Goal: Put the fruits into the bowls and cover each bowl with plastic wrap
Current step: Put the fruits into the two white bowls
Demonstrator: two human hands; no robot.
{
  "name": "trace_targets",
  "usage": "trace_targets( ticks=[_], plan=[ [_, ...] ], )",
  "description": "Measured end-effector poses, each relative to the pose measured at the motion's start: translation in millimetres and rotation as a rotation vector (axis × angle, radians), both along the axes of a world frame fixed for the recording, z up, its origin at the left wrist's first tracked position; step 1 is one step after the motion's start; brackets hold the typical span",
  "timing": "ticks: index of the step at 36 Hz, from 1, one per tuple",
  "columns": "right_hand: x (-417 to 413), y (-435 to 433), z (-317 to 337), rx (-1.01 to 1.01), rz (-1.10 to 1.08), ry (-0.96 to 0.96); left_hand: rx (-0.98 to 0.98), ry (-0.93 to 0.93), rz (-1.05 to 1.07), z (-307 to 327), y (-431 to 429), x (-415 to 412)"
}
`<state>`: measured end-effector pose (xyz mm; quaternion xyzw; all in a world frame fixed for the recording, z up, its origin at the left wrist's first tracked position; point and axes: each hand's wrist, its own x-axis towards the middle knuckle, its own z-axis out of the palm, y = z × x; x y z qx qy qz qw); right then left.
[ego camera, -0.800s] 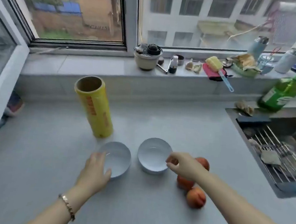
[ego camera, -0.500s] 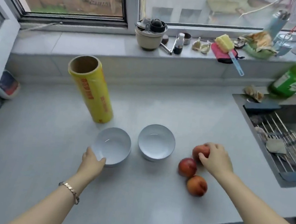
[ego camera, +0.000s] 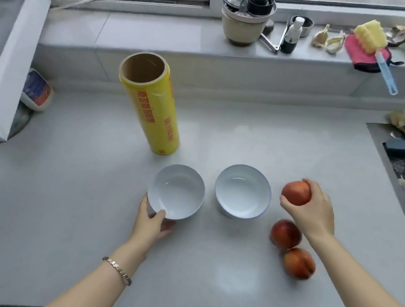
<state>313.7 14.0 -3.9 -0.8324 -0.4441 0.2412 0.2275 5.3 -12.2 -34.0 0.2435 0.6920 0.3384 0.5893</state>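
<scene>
Open counter [ego camera: 297, 143] behind bowls; wrap roll [ego camera: 151, 108] blocks back-left.

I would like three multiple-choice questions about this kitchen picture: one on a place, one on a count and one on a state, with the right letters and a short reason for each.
1. Where does the plastic wrap roll stand?
A) on the floor
B) on the counter, behind the left bowl
C) on a shelf

2. How many fruits lie on the counter, in no hand?
A) one
B) two
C) three

3. In what state are the left bowl and the right bowl?
A) both empty
B) both hold fruit
C) both covered

Answers:
1 B: the roll stands upright just beyond the left bowl.
2 B: two lie near the right bowl, and the right hand holds the held fruit.
3 A: only bare white insides show.
</scene>
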Motion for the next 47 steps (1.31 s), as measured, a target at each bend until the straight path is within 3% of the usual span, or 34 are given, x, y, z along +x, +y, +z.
trace_targets(
  ticks=[3,6,9,16,21,29,37,40,42,44,47],
  plan=[
    [-41,7,22,0.173,0.28,0.032,0.002,-0.036,0.009,-1,0,0],
    [-91,19,29,0.201,0.588,0.131,0.01,-0.052,0.013,-2,-1,-2],
    [-143,32,18,0.093,0.83,0.14,0.017,-0.054,0.005,-4,-3,-3],
    [-205,46,-30,-0.206,1.079,-0.174,-0.023,-0.097,0.032,-2,3,-3],
    [-202,46,-34,-0.282,1.023,-0.134,-0.055,-0.113,0.063,-2,6,-4],
    [-119,-3,1,0.074,0.787,-0.044,0.009,-0.042,0.186,3,17,-13],
    [-21,-41,-7,-0.2,0.388,-0.181,0.004,0.187,0.185,-5,30,-38],
    [-6,-43,-11,-0.293,0.346,-0.202,-0.057,0.537,0.079,3,20,-26],
    [-2,-44,-15,-0.343,0.331,-0.2,0.07,0.745,0.007,17,5,-5],
    [-1,-46,-21,-0.408,0.319,-0.174,0.276,0.795,-0.18,23,-6,17],
    [-2,-48,-30,-0.498,0.343,-0.169,0.413,0.649,-0.534,16,-7,44]
  ],
)
